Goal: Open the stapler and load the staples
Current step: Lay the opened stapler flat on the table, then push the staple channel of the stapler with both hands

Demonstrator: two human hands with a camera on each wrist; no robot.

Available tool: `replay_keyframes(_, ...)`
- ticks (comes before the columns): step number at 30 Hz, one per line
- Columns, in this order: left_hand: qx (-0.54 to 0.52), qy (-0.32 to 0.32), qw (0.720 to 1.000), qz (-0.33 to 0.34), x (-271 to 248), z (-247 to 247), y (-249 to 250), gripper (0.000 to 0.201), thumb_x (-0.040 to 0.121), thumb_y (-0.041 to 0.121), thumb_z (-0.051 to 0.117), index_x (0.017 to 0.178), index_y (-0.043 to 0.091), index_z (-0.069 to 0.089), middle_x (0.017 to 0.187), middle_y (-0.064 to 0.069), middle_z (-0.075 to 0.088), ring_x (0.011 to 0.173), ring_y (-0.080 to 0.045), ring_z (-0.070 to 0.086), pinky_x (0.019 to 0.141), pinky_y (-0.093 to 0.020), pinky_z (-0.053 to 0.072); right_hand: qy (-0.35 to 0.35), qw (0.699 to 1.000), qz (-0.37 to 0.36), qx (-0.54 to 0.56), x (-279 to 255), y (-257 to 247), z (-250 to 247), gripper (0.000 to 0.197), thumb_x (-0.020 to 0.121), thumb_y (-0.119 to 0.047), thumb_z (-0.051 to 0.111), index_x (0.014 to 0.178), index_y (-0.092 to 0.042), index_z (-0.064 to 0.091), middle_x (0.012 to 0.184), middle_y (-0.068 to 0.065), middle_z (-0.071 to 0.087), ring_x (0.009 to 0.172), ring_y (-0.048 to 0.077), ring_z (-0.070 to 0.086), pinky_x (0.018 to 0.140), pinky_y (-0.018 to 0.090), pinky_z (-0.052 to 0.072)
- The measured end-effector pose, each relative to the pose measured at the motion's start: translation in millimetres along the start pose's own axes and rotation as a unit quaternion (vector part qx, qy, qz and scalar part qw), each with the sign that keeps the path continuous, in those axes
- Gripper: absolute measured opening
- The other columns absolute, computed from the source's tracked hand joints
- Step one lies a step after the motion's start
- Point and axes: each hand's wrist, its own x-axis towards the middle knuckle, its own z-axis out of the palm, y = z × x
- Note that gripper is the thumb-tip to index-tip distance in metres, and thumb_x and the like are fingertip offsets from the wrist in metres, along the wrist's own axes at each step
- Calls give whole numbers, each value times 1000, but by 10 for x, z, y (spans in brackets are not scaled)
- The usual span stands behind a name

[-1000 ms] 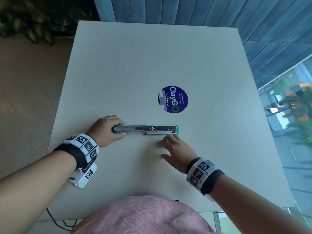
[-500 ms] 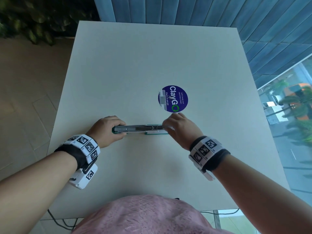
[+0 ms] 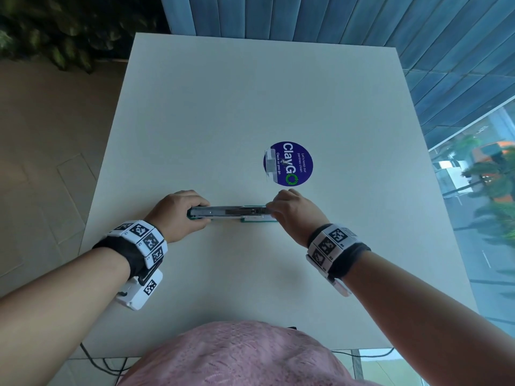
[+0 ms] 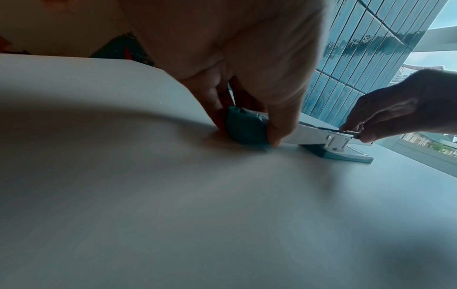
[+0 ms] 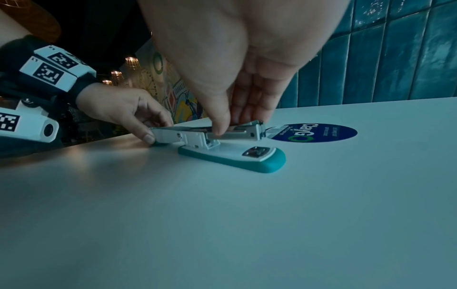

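Note:
A teal and white stapler [image 3: 228, 212] lies opened out flat on the white table [image 3: 250, 107], its metal magazine facing up. My left hand [image 3: 178, 215] grips the teal cover end [image 4: 245, 129] at the left, thumb on the near side and fingers on the far side. My right hand [image 3: 295, 213] reaches down over the right part and pinches the metal magazine [image 5: 237, 133] between thumb and fingers, above the teal base [image 5: 247, 158]. Whether a staple strip lies under those fingers cannot be told.
A round blue sticker [image 3: 288, 164] is stuck flat on the table just beyond the right hand. Blue tiled wall panels [image 3: 306, 18] stand behind the far edge. The table's right edge borders a glass window, and cables hang below the near edge.
My right hand has risen from the table in front of the stapler and closed over its right end. The left hand has kept its hold on the left end.

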Motion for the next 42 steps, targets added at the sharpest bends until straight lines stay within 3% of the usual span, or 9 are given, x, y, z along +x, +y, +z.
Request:
replay_keyframes(4,1,-2,1000,-2,2,-1,-2,17,67,20,75,82,22,67,82,4,65,76,-17,59,72,-32,50,7,999,18,40,-15,-21,-5,21,85,-2,58,104,-7,64,100,16,64,95,33,55,79,43,53)
replay_keyframes(9,10,-17,1000,2,9,-25,6,24,67,17,75,89,21,65,88,2,63,81,-18,58,76,-31,48,17,992,107,59,-144,154,-15,44,78,-15,68,119,-11,53,115,10,57,107,28,48,89,38,46)
replay_keyframes(14,15,-19,999,-20,7,-122,26,27,64,12,78,87,18,65,89,-2,64,83,-21,58,79,-33,48,-29,988,140,65,-236,286,4,35,80,-11,64,114,-11,55,110,12,55,104,28,49,86,35,44)
replay_keyframes(19,-63,18,998,-4,-4,-353,325,27,62,9,78,83,19,65,86,-1,65,80,-19,60,81,-18,47,-23,986,142,78,-220,323,31,34,80,-9,65,113,-11,55,110,12,54,104,28,48,89,34,42)
replay_keyframes(24,-114,13,989,91,175,-185,787,30,66,18,81,93,17,68,89,-3,67,82,-15,62,81,-22,51,-15,988,135,77,-229,332,71,34,82,-9,64,114,-9,54,112,13,53,105,29,48,92,38,44)
replay_keyframes(28,-55,-24,987,149,391,216,1015,35,70,27,78,102,16,69,93,-3,68,85,-14,58,81,-27,49,-5,987,135,82,-237,350,79,33,82,-11,64,113,-9,54,112,13,54,105,29,48,91,38,44)
replay_keyframes(33,26,-46,989,135,459,428,933,36,74,34,71,104,13,68,96,-7,67,92,-25,56,79,-43,53,30,984,142,101,-295,386,119,36,81,-14,67,114,-9,55,109,13,56,103,29,51,91,39,45)
replay_keyframes(37,51,-40,988,142,383,422,728,46,77,48,53,107,15,65,93,-7,66,90,-26,56,75,-43,54,55,981,151,112,-327,399,146,34,80,-17,67,112,-11,56,107,12,57,101,28,52,90,40,47)
replay_keyframes(42,48,-23,987,154,347,471,632,44,80,45,51,105,12,65,93,-8,68,86,-25,56,73,-40,55,53,981,150,110,-324,402,153,31,81,-16,66,111,-13,57,107,11,57,101,28,51,90,38,45)
